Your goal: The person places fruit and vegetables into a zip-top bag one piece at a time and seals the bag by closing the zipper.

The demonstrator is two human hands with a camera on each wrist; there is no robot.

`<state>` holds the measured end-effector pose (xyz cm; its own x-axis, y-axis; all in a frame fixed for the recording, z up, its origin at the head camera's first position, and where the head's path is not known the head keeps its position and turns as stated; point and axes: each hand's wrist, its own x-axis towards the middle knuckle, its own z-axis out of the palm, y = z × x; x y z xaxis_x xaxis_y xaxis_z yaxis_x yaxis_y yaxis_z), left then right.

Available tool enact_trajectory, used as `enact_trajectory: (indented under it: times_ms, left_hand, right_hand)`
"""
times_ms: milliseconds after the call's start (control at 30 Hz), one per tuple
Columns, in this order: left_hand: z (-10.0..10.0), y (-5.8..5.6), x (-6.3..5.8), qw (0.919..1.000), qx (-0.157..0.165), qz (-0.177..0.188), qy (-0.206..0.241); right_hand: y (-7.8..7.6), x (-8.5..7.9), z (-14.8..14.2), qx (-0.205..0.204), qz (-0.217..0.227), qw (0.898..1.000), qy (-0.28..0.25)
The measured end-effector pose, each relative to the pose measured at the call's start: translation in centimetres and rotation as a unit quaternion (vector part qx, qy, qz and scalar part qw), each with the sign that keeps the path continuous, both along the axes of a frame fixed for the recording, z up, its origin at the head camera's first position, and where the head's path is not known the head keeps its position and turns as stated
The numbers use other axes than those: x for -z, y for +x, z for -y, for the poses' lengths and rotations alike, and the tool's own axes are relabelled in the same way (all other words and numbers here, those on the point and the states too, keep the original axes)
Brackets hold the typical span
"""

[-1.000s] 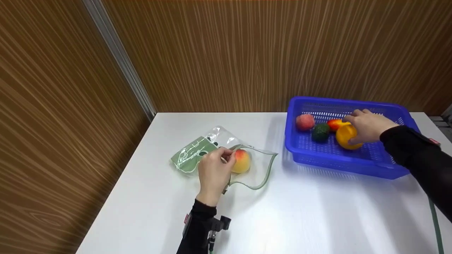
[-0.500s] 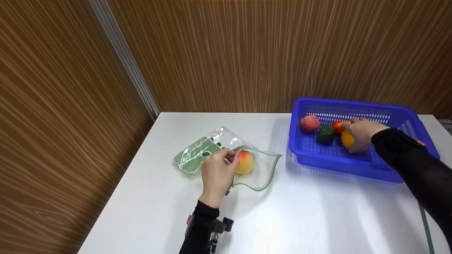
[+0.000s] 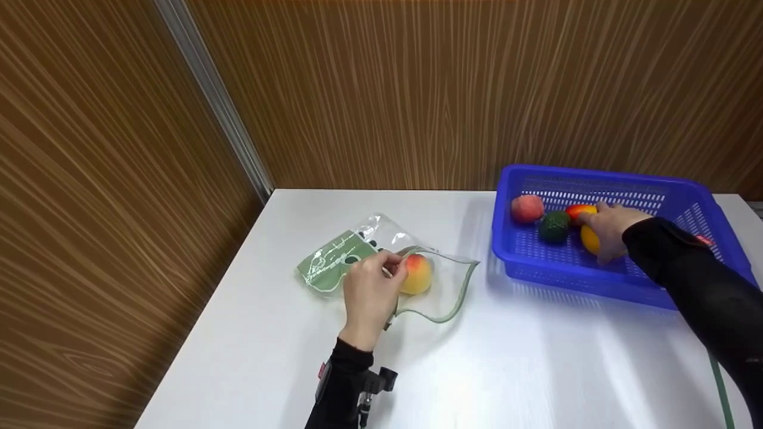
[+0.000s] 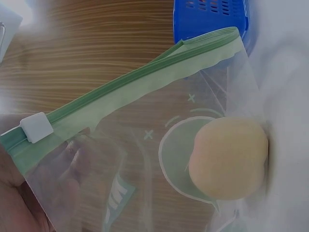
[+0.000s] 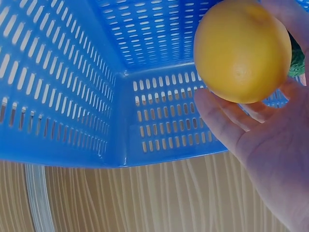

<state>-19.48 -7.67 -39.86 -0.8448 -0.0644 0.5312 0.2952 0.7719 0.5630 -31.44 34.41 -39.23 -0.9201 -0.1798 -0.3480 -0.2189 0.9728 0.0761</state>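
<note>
My left hand [image 3: 372, 292] pinches the rim of a clear zip bag [image 3: 441, 298] with green edging and a white slider [image 4: 36, 127]. Inside the bag lies a yellow and red peach [image 3: 419, 275]; the left wrist view shows it through the plastic. Over in the blue basket [image 3: 566, 268], my right hand [image 3: 611, 229] grips an orange [image 5: 241, 50], fingers and thumb curved round its sides. Beside that hand are a red and yellow fruit [image 3: 578, 213], a dark green avocado [image 3: 555, 227] and a pinkish peach [image 3: 527, 208].
The bag's green printed end [image 3: 331, 262] lies flat on the white table [image 3: 238, 357]. Wood-grain panels [image 3: 381, 95] stand behind and to the left. A green cable [image 3: 721, 387] runs under the right forearm.
My right hand has closed in on the orange, its fingers moving down round it. The head view has shifted slightly left, so things appear further right. My left hand keeps its pinch.
</note>
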Motion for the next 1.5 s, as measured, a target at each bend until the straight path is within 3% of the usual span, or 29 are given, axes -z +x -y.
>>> enact_trajectory:
  times_ms: [533, 867, 1167, 1500]
  left_hand:
    - [0.0, -0.1, 0.0, 1.0000, -0.001, 0.005, 0.000]
    - [-0.1, -0.1, 0.1, 1.0000, 0.002, 0.010, -0.001]
    - [0.0, -0.4, 0.1, 0.9999, 0.008, 0.013, 0.002]
    - [0.0, -0.8, 0.3, 0.9998, 0.008, 0.016, 0.003]
  right_hand:
    - [0.1, 0.5, -0.6, 0.021, 0.023, 0.999, -0.006]
    - [0.9, 0.4, -1.8, 0.005, -0.010, 1.000, 0.006]
    - [1.4, -1.0, -2.6, -0.009, -0.052, 0.999, 0.000]
    - [2.4, -3.4, -2.1, -0.042, -0.111, 0.992, -0.050]
